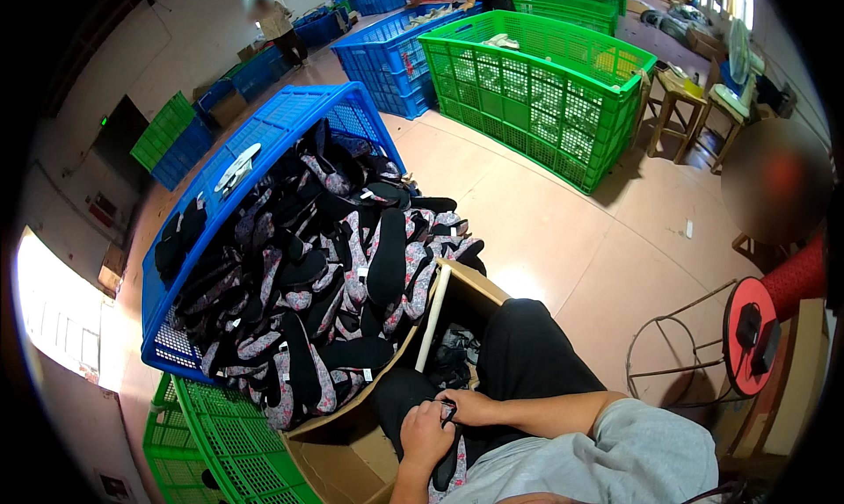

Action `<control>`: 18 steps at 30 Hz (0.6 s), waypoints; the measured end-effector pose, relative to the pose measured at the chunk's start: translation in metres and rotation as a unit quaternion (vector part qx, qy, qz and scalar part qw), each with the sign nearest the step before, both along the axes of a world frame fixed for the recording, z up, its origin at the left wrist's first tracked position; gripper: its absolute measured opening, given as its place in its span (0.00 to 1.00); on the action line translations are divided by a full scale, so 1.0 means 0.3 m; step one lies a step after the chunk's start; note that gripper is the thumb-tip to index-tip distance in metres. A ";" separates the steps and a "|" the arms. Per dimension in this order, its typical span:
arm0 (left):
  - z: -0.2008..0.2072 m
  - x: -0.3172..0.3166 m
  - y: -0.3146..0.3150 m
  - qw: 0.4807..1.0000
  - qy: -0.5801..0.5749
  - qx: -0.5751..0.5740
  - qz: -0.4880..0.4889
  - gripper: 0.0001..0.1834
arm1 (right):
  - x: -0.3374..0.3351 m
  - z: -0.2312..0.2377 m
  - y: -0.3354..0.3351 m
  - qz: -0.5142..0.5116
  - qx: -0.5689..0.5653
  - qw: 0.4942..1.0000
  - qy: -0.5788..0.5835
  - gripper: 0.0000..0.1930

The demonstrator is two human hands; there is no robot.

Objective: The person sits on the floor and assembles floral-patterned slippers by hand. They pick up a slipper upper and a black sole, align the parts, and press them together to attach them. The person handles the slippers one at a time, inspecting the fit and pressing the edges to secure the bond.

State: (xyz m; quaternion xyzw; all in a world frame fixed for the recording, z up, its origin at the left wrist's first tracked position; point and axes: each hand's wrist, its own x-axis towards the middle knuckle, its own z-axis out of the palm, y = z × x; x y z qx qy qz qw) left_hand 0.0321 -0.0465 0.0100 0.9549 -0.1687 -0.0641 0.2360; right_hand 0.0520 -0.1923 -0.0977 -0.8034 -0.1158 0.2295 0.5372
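Workshop floor of pale tan, crowded with plastic crates. Down at the lap, left hand (425,435) and right hand (473,407) both pinched together on one black slipper (450,456), just below the open cardboard box (457,286). Beyond that box, blue crate (264,135) tipped over and spilling a heap of black and floral slippers (325,275); farther off, big green crate (536,82); right of the box, red spool (752,337).

A large green slatted plastic crate (545,91) stands on the tan floor (563,240), with blue plastic crates (391,60) behind it. Wooden stools (673,108) stand near the right wall, beside a red round-topped wire stand (747,346).
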 end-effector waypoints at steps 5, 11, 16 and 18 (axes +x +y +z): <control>0.008 0.004 -0.003 1.000 0.008 0.002 -0.001 0.10 | 0.001 -0.005 -0.001 -0.002 0.004 1.000 0.000 0.24; 0.001 0.004 0.001 1.000 0.000 -0.001 -0.010 0.10 | 0.003 0.019 -0.005 0.002 -0.004 1.000 0.007 0.25; -0.001 0.003 0.000 1.000 -0.003 0.004 -0.009 0.10 | 0.004 0.015 -0.001 0.002 -0.009 1.000 0.012 0.25; 0.000 0.003 -0.001 1.000 -0.003 0.006 -0.008 0.10 | 0.003 0.012 -0.001 0.001 -0.009 1.000 0.010 0.25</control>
